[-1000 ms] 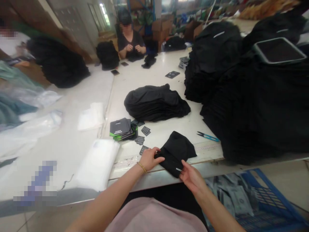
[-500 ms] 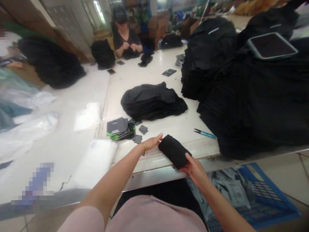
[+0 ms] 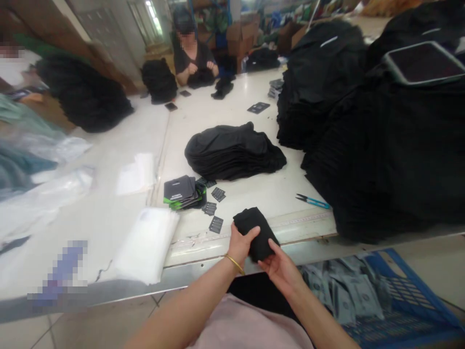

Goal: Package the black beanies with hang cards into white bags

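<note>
A folded black garment (image 3: 256,233) sits at the table's near edge, gripped between both hands. My left hand (image 3: 242,245), with a thin gold bangle on its wrist, wraps the garment's left side, fingers over the top. My right hand (image 3: 279,269) cups its lower right side from below. Beside the garment lie several small dark tags (image 3: 216,224) on the white table (image 3: 232,247). A stack of black and green card tags (image 3: 179,190) sits a little farther away.
A pile of folded black garments (image 3: 232,151) lies mid-table, with large black heaps (image 3: 378,145) to the right. Blue-handled snips (image 3: 312,201) rest near them. Clear plastic bags (image 3: 147,245) lie left. A blue crate (image 3: 378,300) stands below the edge. A co-worker (image 3: 192,51) sits across the table.
The garment has gone from a flat, wider shape to a narrower folded bundle. My left hand has moved from its far side to wrap over it, and both hands now grip it.
</note>
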Available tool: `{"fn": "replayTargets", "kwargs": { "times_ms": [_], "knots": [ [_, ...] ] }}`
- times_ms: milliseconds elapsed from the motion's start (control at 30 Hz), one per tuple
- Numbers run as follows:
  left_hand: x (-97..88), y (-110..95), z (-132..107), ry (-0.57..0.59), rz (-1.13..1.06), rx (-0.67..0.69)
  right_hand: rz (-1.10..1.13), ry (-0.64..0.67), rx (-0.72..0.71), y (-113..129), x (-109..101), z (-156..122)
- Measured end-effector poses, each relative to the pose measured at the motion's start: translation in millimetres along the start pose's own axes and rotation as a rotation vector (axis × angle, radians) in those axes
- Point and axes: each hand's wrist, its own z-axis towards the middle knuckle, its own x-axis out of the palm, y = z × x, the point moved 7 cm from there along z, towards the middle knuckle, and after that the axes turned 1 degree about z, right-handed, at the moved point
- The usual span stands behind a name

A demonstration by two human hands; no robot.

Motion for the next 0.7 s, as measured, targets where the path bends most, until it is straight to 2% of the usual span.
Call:
{"fn": "replayTargets", "kwargs": {
  "times_ms": [67, 100, 167, 233, 300, 367, 400, 467, 533, 633, 667, 700],
  "knots": [
    [-5.2, -0.3, -9.0, -0.025, -0.145, -0.006, -0.035, 0.064, 0.07, -13.9, 4.0, -4.1],
    [-9.5, -3.3, -10.6, -0.046, -0.181, -0.004, -0.084, 0.075, 0.064, -13.5, 2.9, -4.5],
    [-16.5, -11.7, -11.9, -0.042, -0.226, -0.024, -0.19, 0.041, -0.051, 3.3, -3.2, -2.3],
    [-17.2, -20.6, -15.8, 0.056, -0.259, -0.059, -0.225, 0.024, -0.168, 23.9, -3.4, -0.5],
    [-14.3, -26.0, -24.7, 0.187, -0.268, -0.089, -0.196, 0.124, -0.108, 25.1, 11.0, 0.1],
    [-15.1, -29.2, -32.2, 0.267, -0.211, -0.071, -0.174, 0.26, 0.036, 9.2, 34.5, -3.0],
    [-18.3, -31.8, -32.4, 0.282, -0.141, -0.037, -0.182, 0.289, 0.071, 1.0, 44.6, -4.6],
    [-33.2, -44.3, -22.1, 0.257, 0.097, 0.078, -0.212, 0.255, 0.069, -11.2, 57.0, -4.1],
    [-62.5, -75.6, 1.7, 0.111, 0.421, 0.284, -0.241, 0.18, 0.036, -16.0, 60.0, 0.5],
    [-124.7, -146.5, 41.4, -0.347, 0.856, 0.622, -0.303, 0.09, 0.028, -12.4, 52.0, 12.1],
    [-147.1, -163.9, 55.2, -0.51, 0.954, 0.617, -0.327, 0.067, 0.016, -8.6, 47.7, 16.1],
    [-168.5, -173.9, 71.1, -0.619, 1.027, 0.516, -0.344, 0.048, 0.004, -4.7, 43.5, 19.7]
  ]
}}
